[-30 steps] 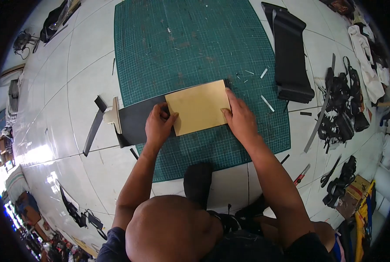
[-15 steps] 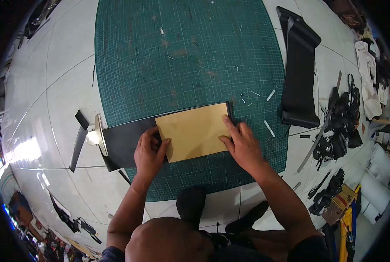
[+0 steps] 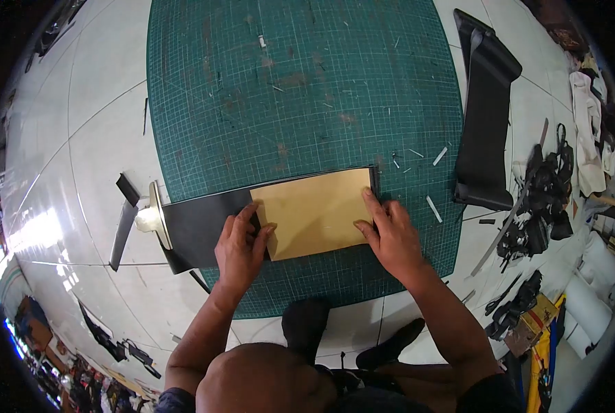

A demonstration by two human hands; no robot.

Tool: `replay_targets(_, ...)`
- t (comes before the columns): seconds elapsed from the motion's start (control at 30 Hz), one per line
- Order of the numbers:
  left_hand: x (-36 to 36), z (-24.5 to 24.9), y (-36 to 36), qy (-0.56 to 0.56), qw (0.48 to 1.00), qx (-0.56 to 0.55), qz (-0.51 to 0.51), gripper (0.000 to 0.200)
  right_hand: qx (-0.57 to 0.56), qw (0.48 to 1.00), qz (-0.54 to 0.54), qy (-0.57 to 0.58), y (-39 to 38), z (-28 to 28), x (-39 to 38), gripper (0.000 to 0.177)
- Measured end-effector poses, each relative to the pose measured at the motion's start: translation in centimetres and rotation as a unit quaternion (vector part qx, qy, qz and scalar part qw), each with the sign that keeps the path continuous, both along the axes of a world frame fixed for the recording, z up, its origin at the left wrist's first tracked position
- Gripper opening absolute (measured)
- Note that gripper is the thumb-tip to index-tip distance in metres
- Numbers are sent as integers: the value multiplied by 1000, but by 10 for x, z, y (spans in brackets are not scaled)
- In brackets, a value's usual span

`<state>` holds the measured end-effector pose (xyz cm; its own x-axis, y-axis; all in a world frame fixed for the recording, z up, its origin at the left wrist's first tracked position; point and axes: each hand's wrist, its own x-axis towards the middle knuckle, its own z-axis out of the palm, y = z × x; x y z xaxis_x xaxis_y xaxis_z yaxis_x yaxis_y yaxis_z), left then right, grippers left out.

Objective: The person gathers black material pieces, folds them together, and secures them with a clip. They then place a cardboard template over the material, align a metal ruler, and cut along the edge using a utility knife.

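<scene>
A tan rectangular card [image 3: 314, 213] lies on a long black sheet-like strip [image 3: 207, 224], near its right end. On the card's left edge is my left hand [image 3: 242, 241], closed, with the index finger at the upper corner and the thumb lower down. My right hand [image 3: 397, 237] holds the opposite edge, index fingertip above and thumb below, the other fingers curled. A metal bulldog clip [image 3: 152, 217] grips the strip's left end. Beneath everything is a green cutting mat [image 3: 287, 110]. Whatever lies under my palms is hidden.
White offcuts [image 3: 434, 208] are scattered on the mat's right side. A folded black panel [image 3: 486, 124] overlaps its right edge. Black straps and scraps [image 3: 538, 199] lie on the tiled floor [image 3: 101, 151], near white rolls [image 3: 586, 296]. My feet [image 3: 306, 323] are by the mat's near edge.
The card and both hands appear slightly farther right, while much of the scene shifts too. My left index finger has straightened towards the card's upper left corner. Both hands stay at the card's edges.
</scene>
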<state>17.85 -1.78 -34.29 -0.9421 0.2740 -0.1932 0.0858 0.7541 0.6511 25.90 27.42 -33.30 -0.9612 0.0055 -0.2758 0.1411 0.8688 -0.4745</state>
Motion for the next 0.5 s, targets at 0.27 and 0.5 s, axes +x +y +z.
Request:
replay_targets(0.27, -2, 8, 1, -23, 1000, 12, -5, 51, -18, 1000, -13, 4, -2, 2, -1, 65)
replay_targets(0.5, -1, 2, -1, -2, 1000, -10, -18, 53, -19, 999, -27, 4, -6, 5, 0, 66)
